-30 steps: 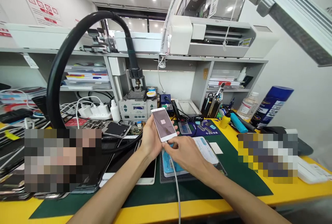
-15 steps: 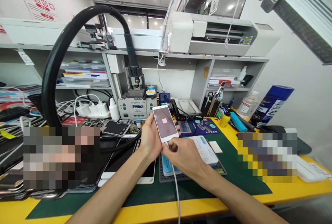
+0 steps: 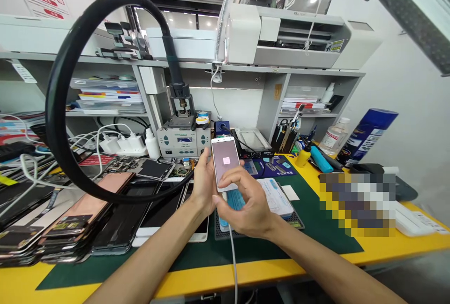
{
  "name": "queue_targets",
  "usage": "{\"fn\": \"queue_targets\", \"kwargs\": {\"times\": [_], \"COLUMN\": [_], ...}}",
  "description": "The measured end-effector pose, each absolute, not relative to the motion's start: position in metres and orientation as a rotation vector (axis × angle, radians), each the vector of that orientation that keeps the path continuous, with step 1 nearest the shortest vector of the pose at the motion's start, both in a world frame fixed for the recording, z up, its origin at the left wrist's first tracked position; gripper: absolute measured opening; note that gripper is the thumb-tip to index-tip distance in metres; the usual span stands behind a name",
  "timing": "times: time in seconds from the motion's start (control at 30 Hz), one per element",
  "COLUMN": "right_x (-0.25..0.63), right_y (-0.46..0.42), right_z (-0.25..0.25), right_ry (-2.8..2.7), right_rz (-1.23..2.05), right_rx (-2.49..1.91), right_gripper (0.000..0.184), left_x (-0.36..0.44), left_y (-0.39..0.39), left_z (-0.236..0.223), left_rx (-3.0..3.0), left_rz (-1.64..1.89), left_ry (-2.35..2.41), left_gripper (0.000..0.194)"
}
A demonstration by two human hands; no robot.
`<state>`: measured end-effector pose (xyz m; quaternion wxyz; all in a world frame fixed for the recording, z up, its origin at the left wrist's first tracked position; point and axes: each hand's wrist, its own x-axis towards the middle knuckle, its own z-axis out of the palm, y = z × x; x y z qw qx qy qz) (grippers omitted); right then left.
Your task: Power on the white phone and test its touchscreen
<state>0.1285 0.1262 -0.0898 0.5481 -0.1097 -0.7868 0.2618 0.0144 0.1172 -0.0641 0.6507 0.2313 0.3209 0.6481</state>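
A white phone (image 3: 224,158), screen lit mauve with a pale square, tilts face-up; a white cable (image 3: 232,257) trails below.

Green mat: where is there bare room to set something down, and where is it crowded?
The widest bare patch of green mat lies between the perforated pad and the yellow tabletop rightward. A narrower strip fronts the pad, crossed by the white cable. The left is crowded with flat devices.

The green mat (image 3: 321,222) leaves room at right, but a black hose (image 3: 56,102) obstructs the left.
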Motion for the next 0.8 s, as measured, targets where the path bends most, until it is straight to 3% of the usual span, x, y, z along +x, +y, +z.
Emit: {"fn": "queue_targets", "kwargs": {"times": [0.27, 0.8], "right_x": [0.1289, 0.1231], "right_y": [0.1237, 0.1249], "right_z": [-0.0924, -0.0944], "right_ry": [-1.924, -1.845], "right_rz": [0.557, 0.494], "right_rx": [-0.3, -0.207], "right_gripper": [0.017, 0.017], "left_x": [0.0112, 0.0136], "left_y": [0.1194, 0.1234], "left_z": [-0.0708, -0.0709], "left_rx": [0.575, 0.628], "left_rz": [1.467, 1.439], "left_ry": [0.63, 0.644], "left_gripper": [0.06, 0.063]}}
